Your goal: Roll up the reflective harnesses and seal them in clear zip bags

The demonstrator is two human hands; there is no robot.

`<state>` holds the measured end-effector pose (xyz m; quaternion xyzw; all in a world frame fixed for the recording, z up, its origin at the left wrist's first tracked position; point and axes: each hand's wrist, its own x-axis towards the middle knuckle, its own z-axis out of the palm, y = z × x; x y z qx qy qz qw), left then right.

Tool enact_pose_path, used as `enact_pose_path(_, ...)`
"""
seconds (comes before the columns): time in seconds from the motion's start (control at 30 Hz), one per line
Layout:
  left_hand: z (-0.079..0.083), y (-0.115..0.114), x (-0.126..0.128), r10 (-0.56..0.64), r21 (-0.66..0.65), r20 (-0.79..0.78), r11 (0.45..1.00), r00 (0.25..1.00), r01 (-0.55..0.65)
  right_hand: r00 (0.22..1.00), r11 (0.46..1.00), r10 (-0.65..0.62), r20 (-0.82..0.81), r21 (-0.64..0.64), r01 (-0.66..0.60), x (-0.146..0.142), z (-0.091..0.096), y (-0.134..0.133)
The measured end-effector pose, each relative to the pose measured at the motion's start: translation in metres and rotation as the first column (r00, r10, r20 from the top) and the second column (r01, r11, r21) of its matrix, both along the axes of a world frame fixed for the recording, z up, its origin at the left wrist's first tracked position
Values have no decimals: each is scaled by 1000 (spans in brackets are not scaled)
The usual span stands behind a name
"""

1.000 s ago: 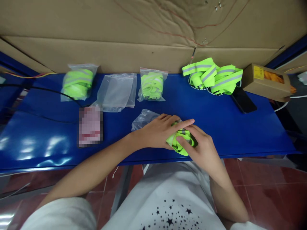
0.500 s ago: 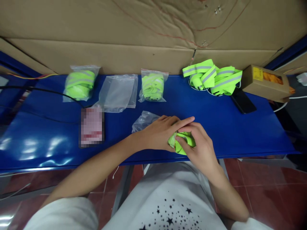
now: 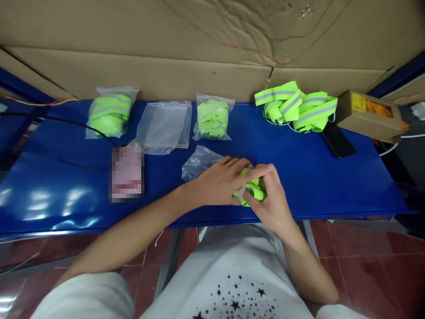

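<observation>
My left hand (image 3: 222,182) and my right hand (image 3: 271,199) are both closed around a bunched neon-green reflective band (image 3: 251,191) near the front edge of the blue table (image 3: 332,177). The band is squeezed between the two hands, and only a small part shows. A crumpled clear plastic bag (image 3: 198,161) lies just behind my left hand, partly under it.
Along the back stand two bagged green bands (image 3: 109,113) (image 3: 213,117), an empty flat bag (image 3: 164,127), and a loose pile of green bands (image 3: 295,105). A black phone (image 3: 337,139) and a cardboard box (image 3: 370,114) lie at right. A pink card (image 3: 126,173) and black cable (image 3: 59,126) lie at left.
My hands have pressed the green band into a tighter bundle; my right hand has moved left and up against my left fingers, hiding more of the band.
</observation>
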<state>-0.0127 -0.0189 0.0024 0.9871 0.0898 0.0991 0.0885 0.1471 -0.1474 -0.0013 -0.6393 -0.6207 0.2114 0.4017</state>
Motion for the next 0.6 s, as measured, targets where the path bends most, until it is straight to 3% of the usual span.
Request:
enact_pose_path(0.17, -2, 2, -1, 17, -132, 33, 991, 999, -13, 969, 969, 244, -18, -44, -245, 27, 4, -12)
enact_pose_path(0.23, -2, -1, 0, 6, -117, 40, 993, 999, -1, 973, 974, 226, -36, 11, -226, 28, -4, -12)
enact_pose_path(0.37, -1, -8, 2, 2, 3, 52, 1000, 999, -3, 992, 995, 75, -100, 80, -67, 12, -22, -6)
enact_pose_path(0.5, -2, -4, 1, 9, 91, 74, 996, 997, -15, 990, 991, -70, -124, 101, 83, -2, -22, -3)
enact_pose_path(0.6, -2, 2, -1, 56, 47, 83, 997, 995, -60, 979, 994, 11, -206, 106, 11, 1, -15, -8)
